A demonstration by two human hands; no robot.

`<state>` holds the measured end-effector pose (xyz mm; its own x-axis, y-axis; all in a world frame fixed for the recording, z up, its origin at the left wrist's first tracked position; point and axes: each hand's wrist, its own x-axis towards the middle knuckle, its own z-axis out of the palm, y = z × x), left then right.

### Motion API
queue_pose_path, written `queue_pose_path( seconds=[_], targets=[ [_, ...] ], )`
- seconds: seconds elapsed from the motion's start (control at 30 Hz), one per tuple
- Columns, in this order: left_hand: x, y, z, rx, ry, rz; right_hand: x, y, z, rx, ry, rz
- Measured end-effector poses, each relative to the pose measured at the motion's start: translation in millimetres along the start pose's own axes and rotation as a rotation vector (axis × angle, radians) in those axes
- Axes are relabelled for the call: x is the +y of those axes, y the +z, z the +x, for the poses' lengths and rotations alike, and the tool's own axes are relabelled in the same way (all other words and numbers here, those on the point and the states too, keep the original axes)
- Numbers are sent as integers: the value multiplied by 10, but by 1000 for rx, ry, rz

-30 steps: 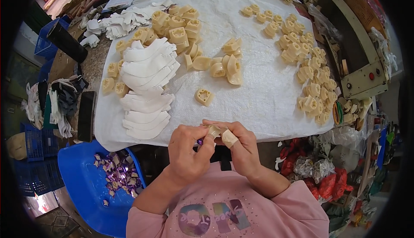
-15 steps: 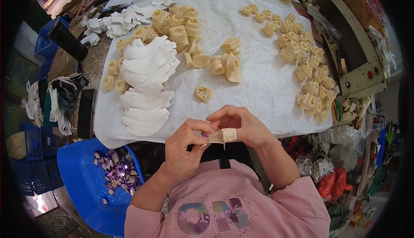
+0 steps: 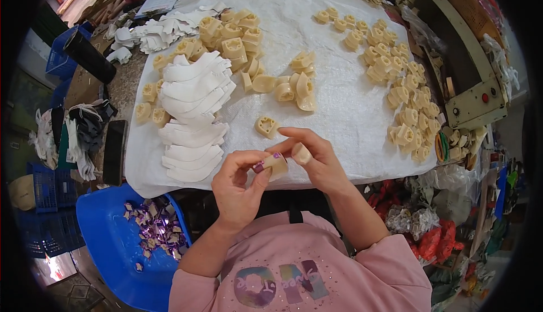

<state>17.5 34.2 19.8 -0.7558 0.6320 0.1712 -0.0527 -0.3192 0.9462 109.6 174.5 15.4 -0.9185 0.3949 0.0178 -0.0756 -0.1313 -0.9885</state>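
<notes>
My left hand (image 3: 242, 179) is closed round a small beige moulded piece (image 3: 277, 168), which looks like a shoe heel, above the near edge of the table. Fingers hide part of it. My right hand (image 3: 318, 162) is just right of that piece, its index finger stretched out and its thumb apart, with a pale wrap (image 3: 301, 153) on the thumb. Whether its other fingertips touch the piece is hard to see. Just beyond my hands, a single beige heel (image 3: 266, 126) stands on the white sheet (image 3: 339, 125). To the left lie overlapping curved white pieces (image 3: 195, 97).
Heaps of beige heels (image 3: 235, 35) cover the back left; more lie along the right side (image 3: 404, 97). A blue tub (image 3: 107, 244) holding purple shiny scraps stands at lower left. A dark phone-like slab (image 3: 115, 152) lies left of the sheet. A greenish machine (image 3: 475, 108) borders the right.
My right hand has moved up and away from the piece, its thumb now apart from it. The left hand has turned the beige heel and raised it slightly.
</notes>
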Motion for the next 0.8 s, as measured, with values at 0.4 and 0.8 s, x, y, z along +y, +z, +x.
queue_pose_path(
  seconds=[0.4,0.8],
  targets=[
    [-45,65,3,-67,-85,8,-3,119,14,97,-266,-264],
    [58,44,0,-104,183,543,-54,120,-88,200,-515,-471]
  ],
)
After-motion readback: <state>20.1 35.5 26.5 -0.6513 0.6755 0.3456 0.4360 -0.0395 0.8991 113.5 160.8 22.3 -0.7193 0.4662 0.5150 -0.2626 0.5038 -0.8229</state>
